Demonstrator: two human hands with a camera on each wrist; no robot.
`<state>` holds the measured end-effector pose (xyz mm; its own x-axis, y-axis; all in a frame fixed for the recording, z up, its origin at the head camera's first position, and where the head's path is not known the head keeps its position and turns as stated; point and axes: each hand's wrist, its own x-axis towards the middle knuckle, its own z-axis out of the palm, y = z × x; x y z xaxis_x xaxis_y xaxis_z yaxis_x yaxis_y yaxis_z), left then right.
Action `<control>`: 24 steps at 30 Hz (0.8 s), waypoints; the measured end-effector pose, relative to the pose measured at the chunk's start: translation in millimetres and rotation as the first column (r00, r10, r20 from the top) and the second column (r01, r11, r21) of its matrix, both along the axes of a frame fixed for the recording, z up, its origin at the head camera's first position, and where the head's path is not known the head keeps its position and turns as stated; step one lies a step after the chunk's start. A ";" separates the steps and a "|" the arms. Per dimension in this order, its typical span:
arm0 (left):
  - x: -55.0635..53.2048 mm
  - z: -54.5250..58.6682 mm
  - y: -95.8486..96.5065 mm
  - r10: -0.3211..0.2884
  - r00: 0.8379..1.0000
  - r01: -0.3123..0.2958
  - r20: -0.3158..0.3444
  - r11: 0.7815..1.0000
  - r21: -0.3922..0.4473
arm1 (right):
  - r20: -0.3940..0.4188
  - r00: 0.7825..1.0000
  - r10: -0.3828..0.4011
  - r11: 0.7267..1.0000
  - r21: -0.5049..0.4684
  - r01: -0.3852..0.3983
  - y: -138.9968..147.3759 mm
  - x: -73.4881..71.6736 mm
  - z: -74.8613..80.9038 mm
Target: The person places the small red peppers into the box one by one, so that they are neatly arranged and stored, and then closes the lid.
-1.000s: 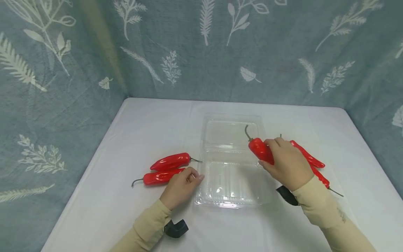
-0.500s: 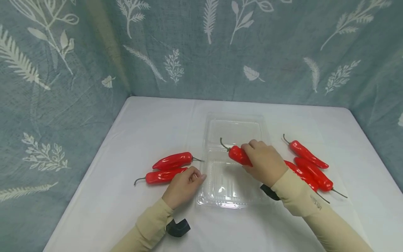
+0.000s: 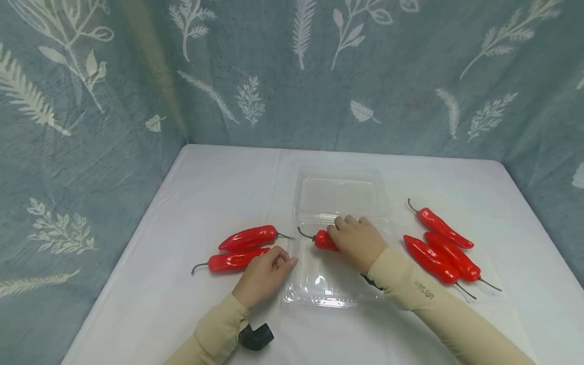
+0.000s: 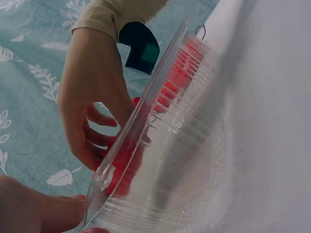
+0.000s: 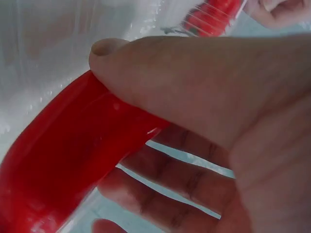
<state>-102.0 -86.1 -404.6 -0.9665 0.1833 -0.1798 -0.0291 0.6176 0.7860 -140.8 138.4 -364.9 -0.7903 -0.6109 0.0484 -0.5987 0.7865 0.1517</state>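
Right hand (image 3: 358, 243) wrapped round a pepper (image 3: 326, 241), over the box (image 3: 317, 291), centre frame! Left hand (image 3: 264, 276) pinches the box's left rim; two peppers (image 3: 248, 238) lie left of centre, three peppers (image 3: 431, 258) right.

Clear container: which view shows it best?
Head: it shows both halves of the clear container, though the right hand covers part. The left wrist view catches it side-on; the right wrist, only a portion.

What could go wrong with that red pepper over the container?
The pepper in the right hand points its stem towards the left rim of the container and might catch there. The container looks thin and could shift if the left hand at that edge moves. The pepper also looks glossy, so it might slip.
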 end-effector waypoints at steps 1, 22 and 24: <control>0.5 -0.1 -0.4 0.001 1.000 -0.001 0.000 1.000 -0.001 | 0.003 1.000 0.006 1.000 0.005 -0.006 -1.9 -0.2 -1.2; -0.5 -3.0 -0.5 -0.009 0.999 0.009 -0.034 1.000 0.013 | -0.038 0.999 -0.006 0.997 0.082 0.009 -6.9 -2.4 -15.8; -1.0 -3.3 -0.5 -0.009 0.999 0.010 -0.036 1.000 0.013 | -0.034 0.999 -0.006 0.996 0.086 0.009 -6.9 -2.3 -16.7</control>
<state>-103.1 -86.6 -407.9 -0.9705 0.1944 -0.1424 0.0052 0.6077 0.7942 -143.1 131.5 -381.7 -0.7934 -0.6082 0.0227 -0.5865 0.7740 0.2387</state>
